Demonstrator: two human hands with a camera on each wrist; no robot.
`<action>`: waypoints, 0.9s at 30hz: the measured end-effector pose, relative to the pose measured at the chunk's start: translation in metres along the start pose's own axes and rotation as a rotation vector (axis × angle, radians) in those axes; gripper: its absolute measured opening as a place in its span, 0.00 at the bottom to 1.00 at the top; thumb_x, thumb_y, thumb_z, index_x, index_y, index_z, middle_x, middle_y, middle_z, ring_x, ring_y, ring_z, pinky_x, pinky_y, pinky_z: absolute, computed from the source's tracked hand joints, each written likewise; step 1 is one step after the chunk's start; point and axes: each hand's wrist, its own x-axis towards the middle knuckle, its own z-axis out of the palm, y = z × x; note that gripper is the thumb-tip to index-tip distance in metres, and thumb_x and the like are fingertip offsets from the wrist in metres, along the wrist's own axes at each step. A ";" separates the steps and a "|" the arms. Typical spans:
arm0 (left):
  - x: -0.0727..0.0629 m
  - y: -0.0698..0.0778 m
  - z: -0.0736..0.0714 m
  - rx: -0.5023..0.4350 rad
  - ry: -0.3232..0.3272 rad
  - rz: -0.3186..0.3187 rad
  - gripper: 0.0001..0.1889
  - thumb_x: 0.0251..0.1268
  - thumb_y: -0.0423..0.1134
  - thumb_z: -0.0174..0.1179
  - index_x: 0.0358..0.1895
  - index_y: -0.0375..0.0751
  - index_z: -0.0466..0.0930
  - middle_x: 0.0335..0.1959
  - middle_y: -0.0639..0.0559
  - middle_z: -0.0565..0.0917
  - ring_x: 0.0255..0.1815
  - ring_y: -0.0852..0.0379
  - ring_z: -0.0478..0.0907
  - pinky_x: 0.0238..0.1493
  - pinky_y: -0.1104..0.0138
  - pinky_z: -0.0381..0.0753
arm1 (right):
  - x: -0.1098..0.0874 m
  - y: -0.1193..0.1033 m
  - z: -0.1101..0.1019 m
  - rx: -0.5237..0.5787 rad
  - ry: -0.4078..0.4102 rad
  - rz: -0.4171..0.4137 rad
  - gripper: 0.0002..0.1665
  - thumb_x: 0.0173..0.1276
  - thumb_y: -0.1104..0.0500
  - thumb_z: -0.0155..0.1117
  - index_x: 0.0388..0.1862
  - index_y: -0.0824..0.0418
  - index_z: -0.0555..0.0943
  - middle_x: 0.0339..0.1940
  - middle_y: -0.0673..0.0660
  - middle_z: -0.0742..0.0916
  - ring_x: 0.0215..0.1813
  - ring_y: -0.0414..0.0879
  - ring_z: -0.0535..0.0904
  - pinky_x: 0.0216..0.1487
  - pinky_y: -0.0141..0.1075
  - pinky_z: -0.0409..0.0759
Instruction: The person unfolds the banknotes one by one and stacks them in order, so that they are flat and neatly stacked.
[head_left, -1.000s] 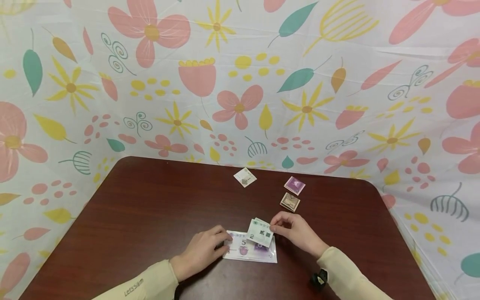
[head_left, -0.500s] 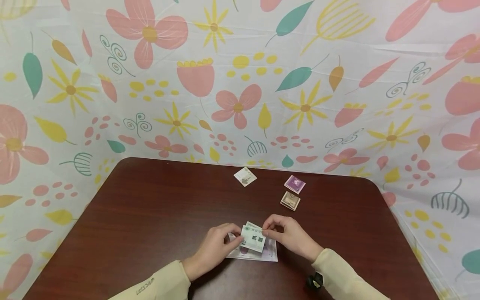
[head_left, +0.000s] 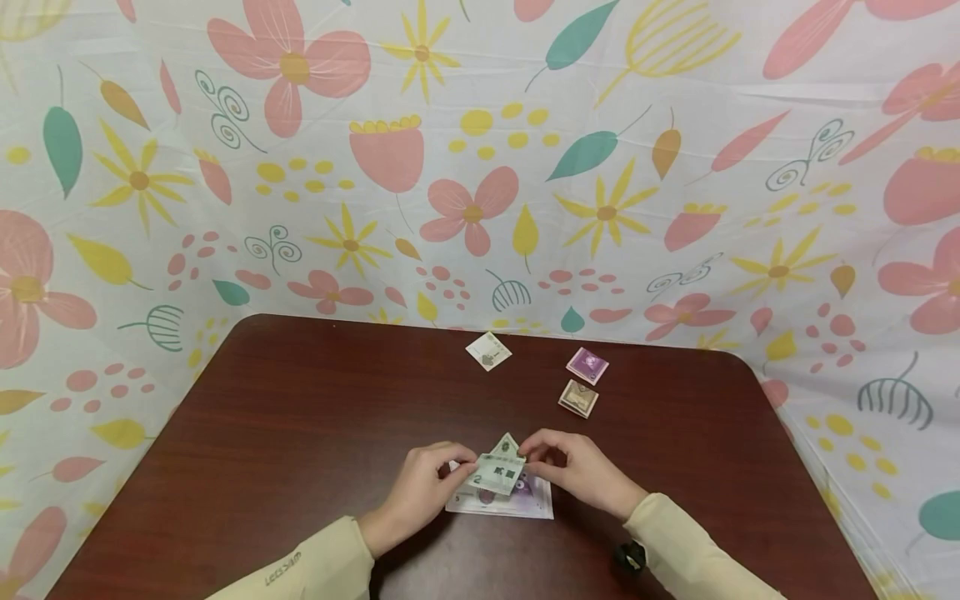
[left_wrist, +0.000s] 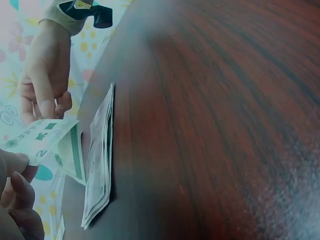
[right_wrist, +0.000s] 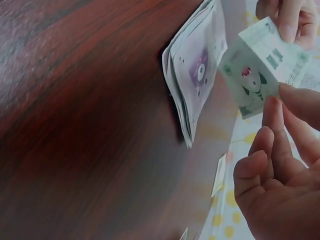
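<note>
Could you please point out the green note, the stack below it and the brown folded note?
Green note (head_left: 497, 473), head view: flap showing a 2.
Stack (right_wrist: 197, 75), right wrist view: printed top face.
Brown folded note (head_left: 578, 398), head view: middle of its top.

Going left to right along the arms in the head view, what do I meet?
Left sleeve → left hand → green note, between the hands → right hand → right sleeve.
</note>
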 end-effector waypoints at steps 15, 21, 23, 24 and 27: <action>0.000 0.008 -0.010 -0.082 0.022 0.044 0.04 0.67 0.30 0.70 0.38 0.44 0.90 0.35 0.54 0.89 0.29 0.70 0.76 0.28 0.73 0.78 | 0.000 0.009 0.000 0.001 0.056 -0.029 0.27 0.71 0.64 0.71 0.67 0.57 0.78 0.36 0.44 0.84 0.37 0.37 0.77 0.38 0.33 0.77; -0.001 0.010 -0.011 -0.204 -0.011 -0.033 0.03 0.68 0.33 0.70 0.38 0.45 0.90 0.35 0.53 0.89 0.17 0.67 0.74 0.20 0.72 0.76 | 0.002 0.011 0.000 0.113 0.006 -0.054 0.22 0.72 0.66 0.68 0.64 0.66 0.80 0.38 0.48 0.84 0.38 0.39 0.78 0.37 0.33 0.78; -0.002 0.009 -0.011 -0.254 -0.015 -0.086 0.02 0.69 0.33 0.69 0.39 0.44 0.89 0.34 0.50 0.89 0.10 0.61 0.73 0.14 0.72 0.74 | 0.001 0.011 0.000 0.146 -0.005 -0.057 0.17 0.73 0.64 0.67 0.59 0.66 0.82 0.40 0.50 0.85 0.41 0.40 0.79 0.40 0.33 0.79; -0.002 0.009 -0.012 -0.279 -0.014 -0.117 0.01 0.69 0.33 0.69 0.39 0.43 0.89 0.33 0.48 0.89 0.07 0.58 0.71 0.11 0.71 0.73 | 0.001 0.011 0.000 0.158 -0.002 -0.055 0.14 0.73 0.64 0.67 0.56 0.65 0.83 0.41 0.51 0.86 0.42 0.40 0.80 0.42 0.33 0.79; -0.003 0.008 -0.014 -0.315 0.005 -0.206 0.02 0.69 0.33 0.69 0.41 0.40 0.89 0.30 0.44 0.88 0.05 0.54 0.69 0.07 0.69 0.70 | -0.001 0.012 0.000 0.152 0.047 -0.027 0.06 0.74 0.61 0.68 0.47 0.60 0.85 0.41 0.50 0.87 0.44 0.39 0.79 0.47 0.33 0.78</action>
